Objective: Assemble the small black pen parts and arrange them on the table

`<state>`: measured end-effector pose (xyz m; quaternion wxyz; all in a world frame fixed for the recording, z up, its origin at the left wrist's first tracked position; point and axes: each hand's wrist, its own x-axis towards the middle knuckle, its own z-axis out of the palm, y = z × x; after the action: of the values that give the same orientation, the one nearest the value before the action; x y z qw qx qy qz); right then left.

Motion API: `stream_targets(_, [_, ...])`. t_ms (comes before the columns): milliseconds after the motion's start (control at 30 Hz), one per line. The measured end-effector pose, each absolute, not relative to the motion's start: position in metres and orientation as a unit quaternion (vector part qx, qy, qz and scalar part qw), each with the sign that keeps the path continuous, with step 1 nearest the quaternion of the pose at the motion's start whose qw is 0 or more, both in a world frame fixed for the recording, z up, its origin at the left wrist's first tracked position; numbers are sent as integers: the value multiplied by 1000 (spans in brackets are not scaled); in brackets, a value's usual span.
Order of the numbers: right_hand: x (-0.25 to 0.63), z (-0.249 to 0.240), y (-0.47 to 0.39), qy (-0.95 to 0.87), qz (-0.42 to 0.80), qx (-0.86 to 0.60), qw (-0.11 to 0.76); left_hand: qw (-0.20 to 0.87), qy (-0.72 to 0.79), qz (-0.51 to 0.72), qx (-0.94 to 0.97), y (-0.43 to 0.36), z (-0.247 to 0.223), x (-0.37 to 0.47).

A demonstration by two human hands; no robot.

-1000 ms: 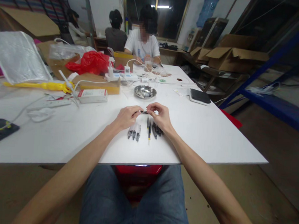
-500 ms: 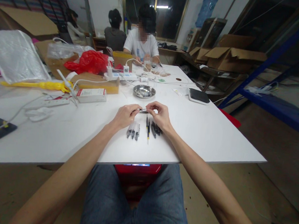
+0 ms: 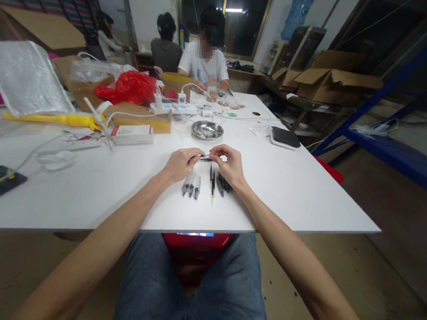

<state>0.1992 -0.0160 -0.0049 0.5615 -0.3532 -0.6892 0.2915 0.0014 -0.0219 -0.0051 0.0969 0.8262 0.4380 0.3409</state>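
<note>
My left hand (image 3: pixel 180 164) and my right hand (image 3: pixel 229 165) meet over the white table (image 3: pixel 305 199), fingertips pinched. Between them is a small, thin dark piece (image 3: pixel 206 156), its two ends in my fingers; its details are too small to make out. Below my left hand lie several clear pen barrels (image 3: pixel 191 186) with dark tips. Thin black refills (image 3: pixel 212 181) with yellow bits lie in the middle. Beside them, partly under my right hand, are several dark pen parts (image 3: pixel 221 184). A round metal dish (image 3: pixel 207 130) stands beyond my hands.
At the left are a white-and-red box (image 3: pixel 132 135), a yellow hand-shaped item (image 3: pixel 69 120), a power strip, cables and a red bag (image 3: pixel 134 88). A black-topped device (image 3: pixel 285 137) lies at the right. A person in a white shirt (image 3: pixel 201 65) sits across the table.
The view has shifted slightly. My hands keep nearly the same pose around the thin piece, and the parts on the table lie as before.
</note>
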Motion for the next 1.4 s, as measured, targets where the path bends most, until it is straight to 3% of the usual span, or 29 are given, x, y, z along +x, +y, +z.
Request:
stream_targets(533, [200, -7, -13, -699, 278, -344, 561, 87, 447, 332, 826, -19, -8, 0])
stream_targets(867, [191, -11, -18, -665, 376, -345, 546, 100, 421, 332, 838, -31, 3, 16])
stream_targets(1400, [193, -1, -21, -632, 431, -335, 550, 57, 480, 327, 812, -28, -3, 9])
